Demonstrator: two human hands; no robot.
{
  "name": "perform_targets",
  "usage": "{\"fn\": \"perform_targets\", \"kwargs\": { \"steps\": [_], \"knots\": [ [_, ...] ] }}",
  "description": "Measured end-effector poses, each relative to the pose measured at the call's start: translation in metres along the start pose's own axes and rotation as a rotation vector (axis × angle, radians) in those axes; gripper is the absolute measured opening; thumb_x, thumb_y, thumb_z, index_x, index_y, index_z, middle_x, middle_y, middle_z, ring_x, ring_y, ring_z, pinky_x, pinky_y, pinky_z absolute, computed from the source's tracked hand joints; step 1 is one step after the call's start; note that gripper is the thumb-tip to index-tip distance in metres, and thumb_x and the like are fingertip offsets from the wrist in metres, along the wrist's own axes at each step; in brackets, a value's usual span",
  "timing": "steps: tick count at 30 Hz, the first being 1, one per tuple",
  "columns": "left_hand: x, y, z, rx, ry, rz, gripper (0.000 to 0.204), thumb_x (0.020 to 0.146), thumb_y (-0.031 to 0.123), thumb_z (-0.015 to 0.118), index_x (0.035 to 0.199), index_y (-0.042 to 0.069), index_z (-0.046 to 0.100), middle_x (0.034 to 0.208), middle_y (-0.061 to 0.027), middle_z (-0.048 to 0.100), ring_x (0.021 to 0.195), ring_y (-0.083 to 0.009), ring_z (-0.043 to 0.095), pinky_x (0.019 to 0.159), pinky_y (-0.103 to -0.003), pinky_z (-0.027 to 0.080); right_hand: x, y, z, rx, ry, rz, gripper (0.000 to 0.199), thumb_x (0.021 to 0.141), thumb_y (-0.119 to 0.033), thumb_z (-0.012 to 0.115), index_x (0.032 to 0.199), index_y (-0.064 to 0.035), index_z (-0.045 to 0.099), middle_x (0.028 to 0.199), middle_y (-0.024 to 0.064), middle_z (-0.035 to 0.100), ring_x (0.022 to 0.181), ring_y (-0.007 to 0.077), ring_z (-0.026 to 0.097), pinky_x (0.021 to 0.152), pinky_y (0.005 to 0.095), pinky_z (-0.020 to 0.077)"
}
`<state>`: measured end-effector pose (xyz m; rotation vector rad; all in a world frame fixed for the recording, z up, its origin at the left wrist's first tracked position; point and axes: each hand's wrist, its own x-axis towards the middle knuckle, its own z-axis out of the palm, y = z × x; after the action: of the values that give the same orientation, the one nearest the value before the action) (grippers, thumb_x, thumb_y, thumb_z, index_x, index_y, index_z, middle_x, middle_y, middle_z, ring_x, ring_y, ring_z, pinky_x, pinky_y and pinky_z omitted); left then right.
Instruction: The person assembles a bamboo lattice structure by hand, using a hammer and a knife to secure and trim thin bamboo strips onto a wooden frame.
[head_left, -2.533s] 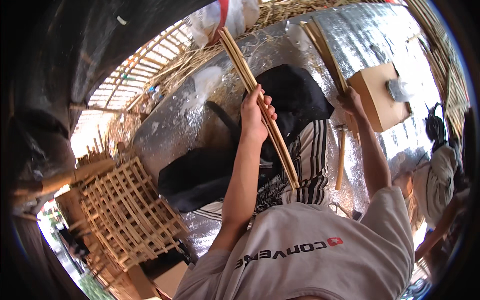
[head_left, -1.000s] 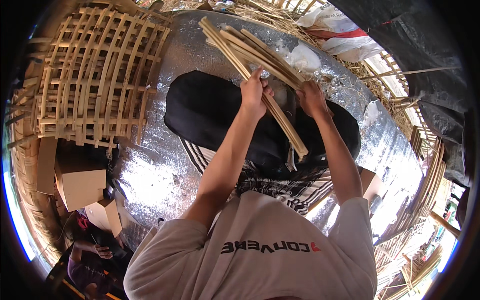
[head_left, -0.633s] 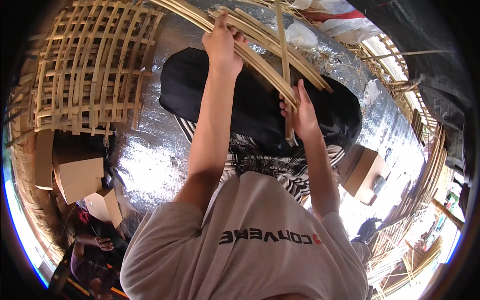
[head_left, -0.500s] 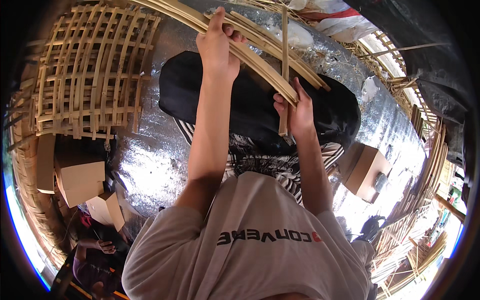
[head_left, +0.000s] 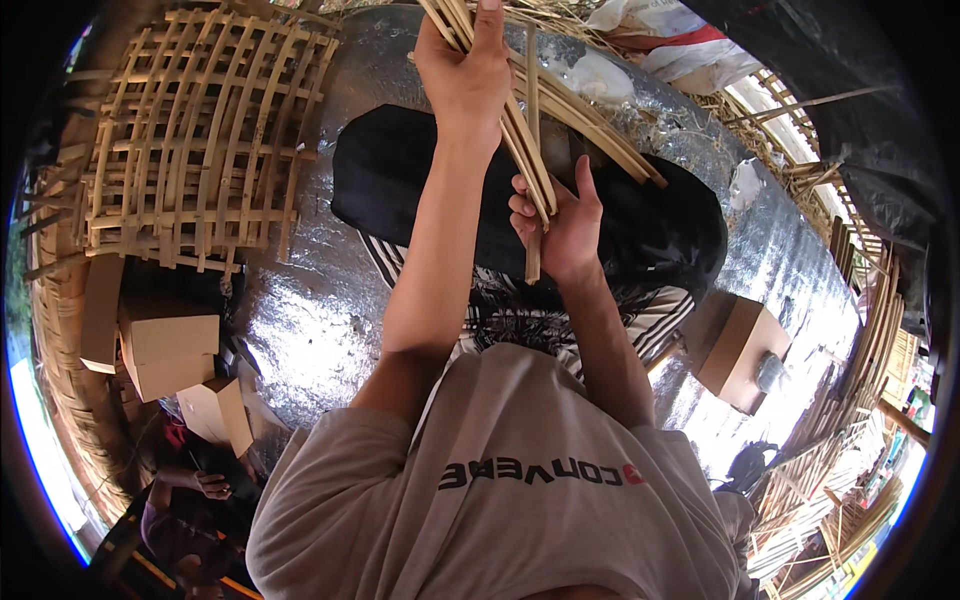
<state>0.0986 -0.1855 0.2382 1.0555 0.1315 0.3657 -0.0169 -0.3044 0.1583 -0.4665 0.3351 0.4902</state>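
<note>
At the top centre of the frame, the left hand (head_left: 463,82) is wrapped around a bundle of wooden strips (head_left: 522,148) slanting down toward the centre. There the right hand (head_left: 566,232), thumb raised, curls its fingers around a single strip (head_left: 533,258) at the bundle's lower end. More strips (head_left: 605,135) lie upper right of centre; a slatted lattice (head_left: 205,143) fills the upper left.

There is room to pass over the silver sheet (head_left: 310,330) toward its near left corner; bamboo strips (head_left: 595,125) bar its far middle, a cardboard box (head_left: 745,355) its right side.
</note>
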Motion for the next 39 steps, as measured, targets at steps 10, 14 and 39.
{"fn": "perform_targets", "kwargs": {
  "steps": [10,14,39],
  "knots": [
    [-0.026,0.039,0.009,-0.134,-0.057,-0.28,0.024,0.092,0.024,0.068,0.082,0.008,0.054,0.064,-0.0025,0.05,0.052,-0.0123,0.047,0.052,-0.029,0.041,0.002,0.002,0.006,-0.083,0.137,-0.131,0.058,0.098,-0.062,0.04,0.109,-0.0067,0.053,0.08,0.0022,0.054,0.067,0.0157,0.054,0.06,0.0288,0.0417],
    [-0.017,0.038,0.01,-0.041,-0.084,-0.246,0.032,0.089,0.025,0.068,0.074,0.011,0.044,0.059,0.002,0.037,0.05,-0.0109,0.033,0.05,-0.029,0.032,0.02,-0.007,-0.005,-0.153,0.245,-0.2,0.051,0.1,-0.06,0.043,0.108,-0.0102,0.051,0.08,0.0018,0.054,0.064,0.0126,0.052,0.054,0.0269,0.0395],
    [0.113,-0.058,-0.091,0.199,-0.108,0.316,0.009,0.086,-0.002,0.066,0.09,-0.005,0.059,0.079,-0.01,0.064,0.066,-0.0165,0.062,0.064,-0.03,0.052,-0.009,-0.033,-0.045,-0.651,0.461,-0.739,0.027,0.1,-0.032,0.062,0.09,-0.0103,0.051,0.067,-0.0068,0.043,0.052,0.0004,0.037,0.045,0.0187,0.0287]
  ]
}}
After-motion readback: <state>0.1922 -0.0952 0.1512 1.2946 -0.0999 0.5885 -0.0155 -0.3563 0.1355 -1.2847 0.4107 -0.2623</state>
